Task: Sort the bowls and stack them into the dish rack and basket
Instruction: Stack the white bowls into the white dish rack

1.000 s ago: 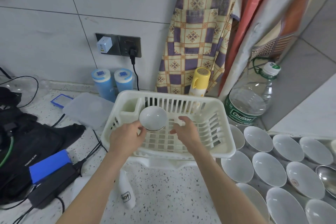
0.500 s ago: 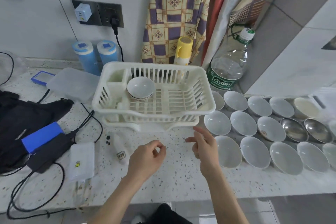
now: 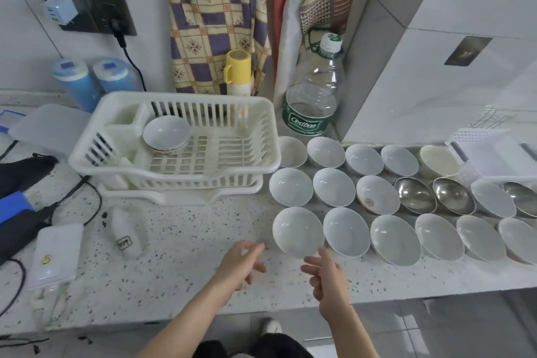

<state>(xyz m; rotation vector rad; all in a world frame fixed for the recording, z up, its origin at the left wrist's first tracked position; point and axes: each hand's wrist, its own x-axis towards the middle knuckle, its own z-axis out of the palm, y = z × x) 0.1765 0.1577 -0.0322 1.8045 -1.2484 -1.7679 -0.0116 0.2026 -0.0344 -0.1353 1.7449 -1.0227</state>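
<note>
The dish rack (image 3: 174,154) stands at the left of the surface (image 3: 186,244) and contains one white bowl (image 3: 166,133), propped near its back-left compartment. To its right, rows of white bowls (image 3: 334,194) and several steel bowls (image 3: 415,195) remain unsorted, so the task appears barely begun. The left hand (image 3: 241,263) hovers with fingers loosely spread, holding nothing. The right hand (image 3: 327,275), likewise relaxed and empty, is just beside the nearest bowl (image 3: 297,231).

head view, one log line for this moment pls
left hand: open, empty | right hand: open, empty, near front-left bowl | dish rack: one bowl
</note>
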